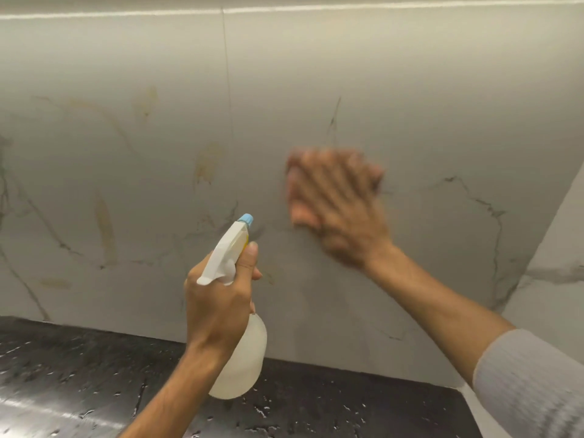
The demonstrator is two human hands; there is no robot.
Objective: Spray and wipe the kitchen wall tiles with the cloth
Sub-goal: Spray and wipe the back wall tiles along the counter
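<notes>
My left hand [219,298] grips the neck of a translucent spray bottle [245,358]. Its white trigger head with a blue nozzle [246,219] points at the wall, and my index finger lies along the head. The pale marble-look wall tiles [410,90] carry yellowish streaks [104,227] left of the bottle. My right hand [338,203] is pressed flat on the tile to the right of the nozzle, fingers spread and blurred by motion. No cloth shows clearly under that hand; the palm hides whatever lies beneath it.
A dark, glossy, speckled countertop [79,374] runs along the foot of the wall. A side wall [556,248] meets the tiled wall at a corner on the right. A vertical tile joint [228,90] runs down above the bottle.
</notes>
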